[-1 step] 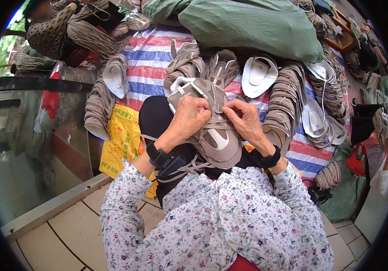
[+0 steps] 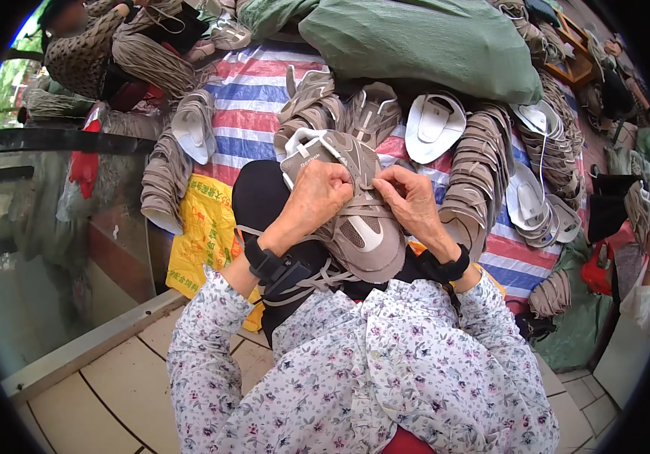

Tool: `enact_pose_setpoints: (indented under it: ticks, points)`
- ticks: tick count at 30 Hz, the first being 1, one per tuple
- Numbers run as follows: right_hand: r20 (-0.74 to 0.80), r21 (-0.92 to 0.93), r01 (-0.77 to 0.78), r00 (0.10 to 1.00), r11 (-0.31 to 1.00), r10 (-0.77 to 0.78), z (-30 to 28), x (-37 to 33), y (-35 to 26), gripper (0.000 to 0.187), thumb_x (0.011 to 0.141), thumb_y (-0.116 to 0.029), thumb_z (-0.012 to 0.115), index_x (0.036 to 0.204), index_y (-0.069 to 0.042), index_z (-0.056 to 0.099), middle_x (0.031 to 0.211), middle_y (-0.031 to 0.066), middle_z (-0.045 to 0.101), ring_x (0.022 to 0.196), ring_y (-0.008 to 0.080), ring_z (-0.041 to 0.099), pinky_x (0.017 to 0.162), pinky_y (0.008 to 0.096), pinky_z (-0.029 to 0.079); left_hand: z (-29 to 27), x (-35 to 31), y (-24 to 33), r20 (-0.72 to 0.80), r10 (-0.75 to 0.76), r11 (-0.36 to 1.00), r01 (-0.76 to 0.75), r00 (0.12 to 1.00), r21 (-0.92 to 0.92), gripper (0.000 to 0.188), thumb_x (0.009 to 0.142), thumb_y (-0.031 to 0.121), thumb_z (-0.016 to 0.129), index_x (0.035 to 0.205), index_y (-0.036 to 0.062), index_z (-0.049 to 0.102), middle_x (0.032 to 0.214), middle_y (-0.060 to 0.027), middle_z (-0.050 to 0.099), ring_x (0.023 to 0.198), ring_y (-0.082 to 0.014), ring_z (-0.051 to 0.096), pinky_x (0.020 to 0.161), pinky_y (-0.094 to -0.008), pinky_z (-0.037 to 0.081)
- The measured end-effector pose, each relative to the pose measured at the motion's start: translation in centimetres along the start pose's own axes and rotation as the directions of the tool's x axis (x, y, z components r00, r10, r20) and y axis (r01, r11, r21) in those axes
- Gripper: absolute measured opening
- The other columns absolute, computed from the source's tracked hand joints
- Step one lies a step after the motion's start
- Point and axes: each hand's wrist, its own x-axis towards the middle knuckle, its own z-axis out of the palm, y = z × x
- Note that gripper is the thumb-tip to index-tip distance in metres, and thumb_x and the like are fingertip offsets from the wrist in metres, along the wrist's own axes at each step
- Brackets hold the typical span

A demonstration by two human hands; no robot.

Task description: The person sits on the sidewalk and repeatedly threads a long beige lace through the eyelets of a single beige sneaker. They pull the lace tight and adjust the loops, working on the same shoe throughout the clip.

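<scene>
A taupe sneaker upper (image 2: 374, 259) with mesh panels rests across my lap, its toe toward me and its white-lined collar away. My left hand (image 2: 316, 195) pinches at the lacing over the tongue, fingertips closed together. Opposite it, my right hand (image 2: 410, 200) has thumb and forefinger pinched at the other side of the same lacing. Flat taupe shoelace (image 2: 364, 203) crosses the upper between the two hands; its ends in my fingertips are mostly hidden. More loose laces (image 2: 326, 278) lie over my dark trousers beside the toe.
Stacked shoe uppers (image 2: 476, 170) and another stack (image 2: 167, 178) stand on a striped sheet (image 2: 253, 106). A green sack (image 2: 423, 49) lies behind. To the left are a yellow bag (image 2: 202, 238) and a glass panel (image 2: 60, 242). Another person (image 2: 83, 57) sits far left.
</scene>
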Motion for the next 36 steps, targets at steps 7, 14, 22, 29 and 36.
enact_pose_setpoints:
  ticks: [7, 14, 22, 29, 36]
  points:
    - [-0.071, -0.237, 0.179, 0.977, 0.955, -0.201, -2.7, 1.3, -0.6, 0.006, 0.088, -0.003, 0.066, 0.089, 0.003, 0.065, 0.07, 0.0116, 0.063, 0.058, 0.0157, 0.056, 0.056, 0.0284, 0.045, 0.4, -0.7, 0.6, -0.164, 0.308, 0.867, -0.206, 0.937, 0.453, 0.012, 0.08, 0.005, 0.059, 0.076, -0.0052, 0.064, 0.06, -0.0196, 0.06, 0.054, -0.0315, 0.062, 0.053, -0.0403, 0.048]
    - [-0.045, -0.341, 0.261, 0.955, 0.903, -0.292, -4.6, 2.7, -1.6, 0.007, 0.087, -0.001, 0.066, 0.092, 0.003, 0.066, 0.077, 0.012, 0.066, 0.062, 0.0174, 0.059, 0.058, 0.028, 0.047, -0.5, -1.3, 0.2, -0.202, 0.197, 0.95, -0.136, 0.959, 0.281, 0.014, 0.08, 0.006, 0.06, 0.083, -0.0053, 0.068, 0.059, -0.0149, 0.059, 0.052, -0.0236, 0.06, 0.053, -0.036, 0.047]
    - [-0.046, -0.334, 0.231, 0.965, 0.914, -0.26, -3.8, 2.7, -1.6, 0.007, 0.088, -0.002, 0.066, 0.093, 0.003, 0.067, 0.076, 0.0111, 0.065, 0.061, 0.0151, 0.057, 0.058, 0.0266, 0.046, 1.2, -0.6, 0.1, -0.172, 0.107, 0.973, -0.068, 0.979, 0.222, 0.017, 0.078, 0.006, 0.059, 0.084, -0.0062, 0.069, 0.054, -0.0121, 0.055, 0.049, -0.0177, 0.054, 0.053, -0.0337, 0.045]
    - [-0.065, -0.381, 0.299, 0.935, 0.875, -0.348, -5.3, 3.7, -1.4, 0.007, 0.087, -0.001, 0.067, 0.092, 0.003, 0.066, 0.076, 0.0114, 0.065, 0.063, 0.0157, 0.06, 0.059, 0.0278, 0.048, 1.0, -0.9, 0.5, -0.223, 0.263, 0.903, -0.158, 0.939, 0.399, 0.012, 0.078, 0.004, 0.059, 0.076, -0.0042, 0.067, 0.056, -0.018, 0.059, 0.052, -0.031, 0.062, 0.057, -0.0401, 0.05]
    - [-0.034, -0.522, 0.459, 0.831, 0.719, -0.555, -7.9, 8.1, -2.1, 0.006, 0.086, -0.002, 0.068, 0.089, 0.001, 0.064, 0.077, 0.0139, 0.064, 0.064, 0.0253, 0.061, 0.06, 0.0326, 0.048, -4.8, -3.9, -0.6, -0.381, 0.254, 0.803, 0.026, 0.889, 0.596, 0.008, 0.081, 0.006, 0.061, 0.084, 0.0035, 0.067, 0.062, -0.0169, 0.062, 0.057, -0.0326, 0.064, 0.057, -0.0425, 0.051]
